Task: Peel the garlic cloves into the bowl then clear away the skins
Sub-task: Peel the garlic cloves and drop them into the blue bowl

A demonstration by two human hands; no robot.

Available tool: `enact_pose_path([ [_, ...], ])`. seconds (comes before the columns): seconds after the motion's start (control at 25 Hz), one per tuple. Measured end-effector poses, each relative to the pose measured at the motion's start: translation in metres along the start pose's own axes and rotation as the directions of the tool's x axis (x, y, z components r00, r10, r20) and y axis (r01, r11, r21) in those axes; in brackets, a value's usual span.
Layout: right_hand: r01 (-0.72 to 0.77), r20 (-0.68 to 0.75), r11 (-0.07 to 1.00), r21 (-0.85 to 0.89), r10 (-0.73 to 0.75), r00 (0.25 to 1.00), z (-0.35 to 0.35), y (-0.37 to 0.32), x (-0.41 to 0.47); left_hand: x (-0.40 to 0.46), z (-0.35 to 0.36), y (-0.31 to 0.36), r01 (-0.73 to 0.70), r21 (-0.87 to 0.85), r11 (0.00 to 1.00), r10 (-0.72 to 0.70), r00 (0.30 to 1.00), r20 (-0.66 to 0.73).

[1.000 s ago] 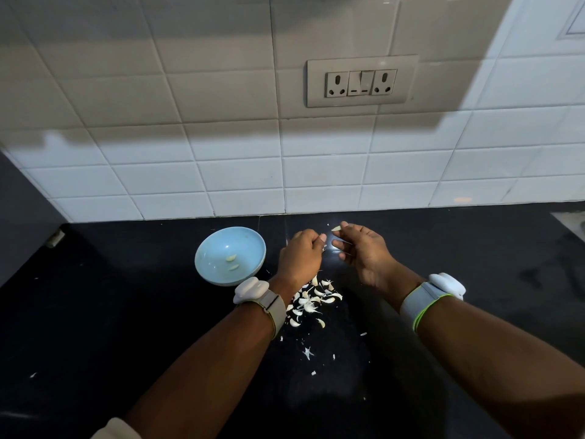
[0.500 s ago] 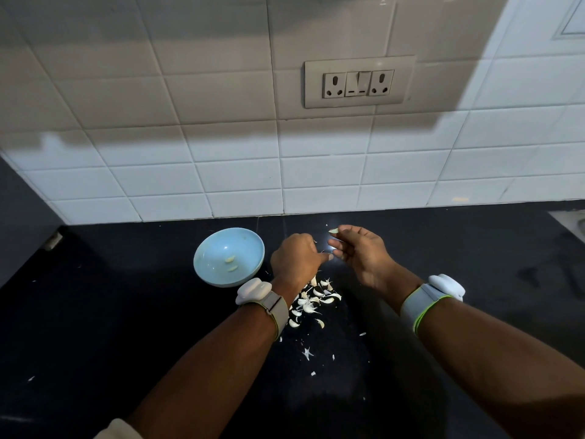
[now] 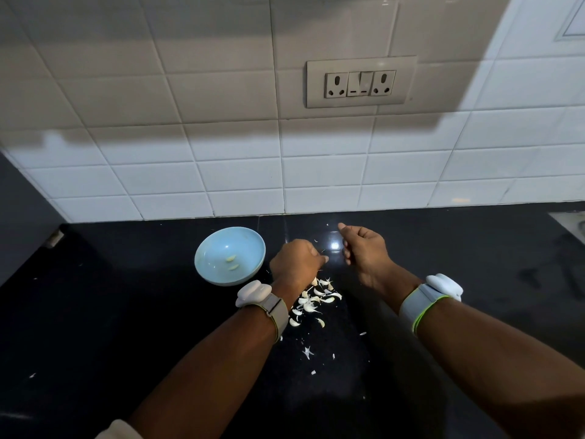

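A light-blue bowl (image 3: 229, 255) with two peeled garlic cloves (image 3: 232, 262) sits near the black countertop's (image 3: 110, 312) back edge, wide bare surface to its left. Just right of it the left hand (image 3: 296, 263) is curled, fingertips together, whether on a clove I cannot tell, above the pile of unpeeled cloves and skins (image 3: 313, 301). The right hand (image 3: 364, 251), apart from it, is loosely curled, its contents hidden, open countertop beyond.

Bowl (image 3: 229, 256) left of cloves (image 3: 311, 301)

Black glossy countertop (image 3: 126, 312) carries a light-blue bowl (image 3: 218, 274), a garlic clove pile (image 3: 313, 302), and scattered skin flakes (image 3: 307, 352).
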State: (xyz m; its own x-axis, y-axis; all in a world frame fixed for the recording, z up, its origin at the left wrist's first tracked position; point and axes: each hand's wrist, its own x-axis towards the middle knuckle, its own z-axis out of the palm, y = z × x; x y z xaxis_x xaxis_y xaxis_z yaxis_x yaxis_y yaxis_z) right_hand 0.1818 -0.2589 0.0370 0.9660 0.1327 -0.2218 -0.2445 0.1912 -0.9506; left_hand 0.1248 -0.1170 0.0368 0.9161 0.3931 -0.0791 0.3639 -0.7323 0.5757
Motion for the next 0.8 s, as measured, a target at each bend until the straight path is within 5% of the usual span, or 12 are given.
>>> enact_pose_path([
  [0.2,-0.016,0.045,1.000,0.004,0.016,0.999,0.004,0.003,-0.002,0.002,0.003,-0.001,0.014,-0.316,0.949,0.009,0.997,0.071],
  [0.4,-0.067,0.170,0.997,-0.031,0.072,0.983,0.007,0.001,-0.007,-0.003,0.002,0.005,0.070,-0.681,0.729,0.003,0.994,0.105],
  [0.8,-0.056,0.196,0.998,-0.014,0.058,0.979,0.032,0.003,-0.013,0.006,-0.011,-0.014,-0.024,-0.705,0.709,-0.101,0.986,-0.135],
])
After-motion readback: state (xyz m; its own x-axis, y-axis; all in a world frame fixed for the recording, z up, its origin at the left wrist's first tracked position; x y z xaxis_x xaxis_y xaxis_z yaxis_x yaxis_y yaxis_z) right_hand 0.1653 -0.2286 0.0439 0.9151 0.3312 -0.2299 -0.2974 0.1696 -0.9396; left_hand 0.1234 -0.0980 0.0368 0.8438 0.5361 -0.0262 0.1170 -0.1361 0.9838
